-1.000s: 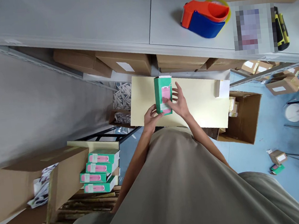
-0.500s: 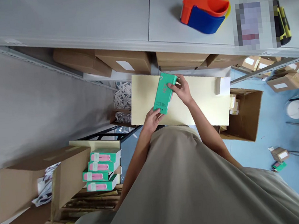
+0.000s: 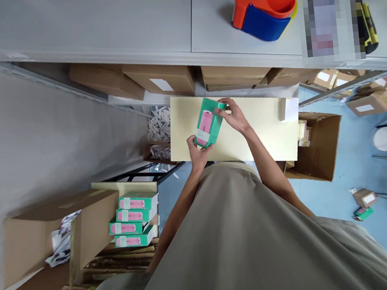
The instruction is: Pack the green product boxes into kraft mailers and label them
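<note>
Both my hands hold a green product box (image 3: 216, 125) over the cream-coloured board (image 3: 261, 134). The face turned up toward me carries a picture of a pink item and a pale label band. My left hand (image 3: 199, 152) is closed around the box's near end, thumb on the left edge. At the far right corner, my right hand (image 3: 234, 116) grips the box between thumb and fingers. A small white box (image 3: 289, 109) stands at the board's right end. Several similar green boxes (image 3: 135, 215) lie stacked at my lower left.
A tape dispenser (image 3: 265, 15) sits on the grey shelf (image 3: 100, 26) above the board. Brown cartons (image 3: 159, 77) fill the level beneath. An open carton (image 3: 325, 148) stands right of the board; another open carton (image 3: 94, 218) is at lower left.
The green box has been turned from its text-printed side to the side with the pink picture. My left hand has shifted its hold at the near end.
</note>
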`<state>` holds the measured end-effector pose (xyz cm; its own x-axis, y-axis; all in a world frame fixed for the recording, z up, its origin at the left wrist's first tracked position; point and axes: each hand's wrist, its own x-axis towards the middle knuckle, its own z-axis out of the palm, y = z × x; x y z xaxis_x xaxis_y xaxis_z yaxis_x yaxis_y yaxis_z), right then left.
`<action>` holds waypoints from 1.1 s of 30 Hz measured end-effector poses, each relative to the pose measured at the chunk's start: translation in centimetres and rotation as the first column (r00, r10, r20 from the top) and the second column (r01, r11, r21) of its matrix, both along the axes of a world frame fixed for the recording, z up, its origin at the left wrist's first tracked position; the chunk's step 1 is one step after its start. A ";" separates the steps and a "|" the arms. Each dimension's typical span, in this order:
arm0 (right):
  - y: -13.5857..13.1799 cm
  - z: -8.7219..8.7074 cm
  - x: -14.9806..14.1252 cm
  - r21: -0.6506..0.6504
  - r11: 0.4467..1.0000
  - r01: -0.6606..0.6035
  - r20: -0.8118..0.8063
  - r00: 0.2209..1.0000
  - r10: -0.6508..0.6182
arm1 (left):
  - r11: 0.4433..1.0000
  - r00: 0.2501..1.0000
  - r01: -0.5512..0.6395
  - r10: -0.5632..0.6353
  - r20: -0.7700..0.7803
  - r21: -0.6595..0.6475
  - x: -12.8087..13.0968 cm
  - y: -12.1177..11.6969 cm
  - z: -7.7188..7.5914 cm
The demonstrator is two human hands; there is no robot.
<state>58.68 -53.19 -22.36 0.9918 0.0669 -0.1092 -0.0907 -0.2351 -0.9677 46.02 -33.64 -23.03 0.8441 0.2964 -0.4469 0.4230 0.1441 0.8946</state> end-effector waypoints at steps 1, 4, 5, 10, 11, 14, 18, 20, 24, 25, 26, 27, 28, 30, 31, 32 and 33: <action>0.2 0.1 0.0 -0.012 1.000 0.007 0.010 1.000 -0.007 | 1.000 1.000 0.013 -0.013 0.011 0.001 -0.1 -0.1 0.2; 0.4 0.2 0.3 -0.013 0.999 0.031 0.028 0.999 -0.030 | 0.996 1.000 0.019 -0.020 -0.007 -0.087 -0.4 -0.1 0.5; 0.3 0.2 0.4 0.004 1.000 0.027 0.025 0.999 -0.027 | 0.988 0.999 0.018 -0.025 -0.040 -0.150 -0.5 0.1 0.5; -0.9 0.7 0.9 0.077 0.996 -0.045 0.015 0.999 0.044 | 0.916 0.986 0.023 -0.086 -0.141 -0.400 -0.7 1.2 -0.3; -1.1 0.8 1.0 0.068 0.996 -0.058 0.017 0.998 0.057 | 0.913 0.988 0.013 -0.074 -0.135 -0.407 -0.8 1.2 -0.5; -1.4 1.2 1.1 -0.018 0.995 -0.100 0.030 0.995 0.100 | 0.929 0.994 -0.039 -0.002 -0.109 -0.367 -0.8 0.9 -1.0; -1.0 1.7 1.3 -0.149 0.982 -0.119 0.064 0.989 0.130 | 0.975 0.996 -0.082 0.075 -0.041 -0.208 -0.9 0.3 -1.2; -0.6 1.7 1.4 -0.168 0.978 -0.126 0.076 0.987 0.141 | 0.977 0.994 -0.104 0.100 -0.032 -0.187 -0.9 0.3 -1.2; -0.2 1.2 1.8 -0.117 0.984 -0.136 0.096 0.984 0.147 | 0.906 0.977 -0.158 0.087 -0.194 -0.392 -0.6 1.1 -1.0; -0.2 1.1 1.9 -0.087 0.986 -0.139 0.095 0.985 0.147 | 0.878 0.972 -0.149 0.047 -0.229 -0.454 -0.6 1.4 -0.9; -0.2 0.9 2.0 -0.053 0.988 -0.143 0.092 0.985 0.147 | 0.851 0.969 -0.125 -0.005 -0.245 -0.510 -0.6 1.6 -0.8; -0.3 0.8 2.0 -0.019 0.989 -0.146 0.086 0.985 0.147 | 0.829 0.967 -0.092 -0.057 -0.248 -0.552 -0.6 1.7 -0.7; -0.4 0.8 2.0 0.011 0.989 -0.149 0.077 0.986 0.148 | 0.811 0.965 -0.059 -0.103 -0.242 -0.582 -0.6 1.8 -0.7; -0.7 1.0 2.0 0.051 0.987 -0.151 0.044 0.988 0.149 | 0.790 0.960 -0.025 -0.152 -0.235 -0.613 -0.6 1.8 -0.6; -0.8 1.2 2.0 0.057 0.987 -0.151 0.027 0.988 0.150 | 0.790 0.959 -0.028 -0.151 -0.238 -0.612 -0.7 1.7 -0.6; -1.0 1.5 2.0 0.052 0.987 -0.154 0.014 0.988 0.153 | 0.798 0.960 -0.038 -0.137 -0.243 -0.601 -0.7 1.6 -0.6; -1.1 1.8 2.0 0.037 0.987 -0.158 0.006 0.987 0.158 | 0.810 0.962 -0.049 -0.119 -0.245 -0.585 -0.7 1.4 -0.7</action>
